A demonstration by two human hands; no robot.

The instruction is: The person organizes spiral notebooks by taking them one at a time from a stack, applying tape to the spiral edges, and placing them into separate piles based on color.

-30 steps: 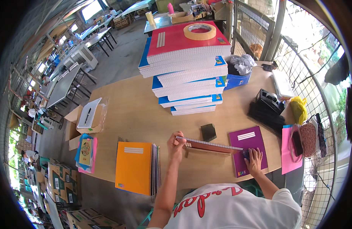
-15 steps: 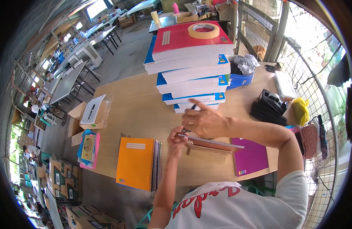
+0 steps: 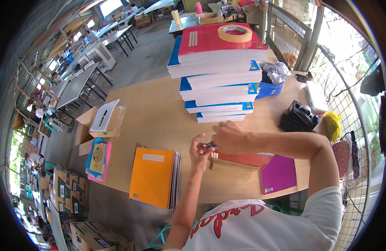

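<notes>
While it was over the purple notebook earlier, the right hand now pinches a small dark tool left of that, beside the red notebook; the left hand's grip I cannot tell.

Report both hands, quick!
Left hand: curled at end of red-brown notebook; grip unclear.
Right hand: closed on small dark tool, partly hidden.

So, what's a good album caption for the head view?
Left hand and right hand close together at one end of a reddish notebook, between an orange notebook and a purple notebook.
</notes>
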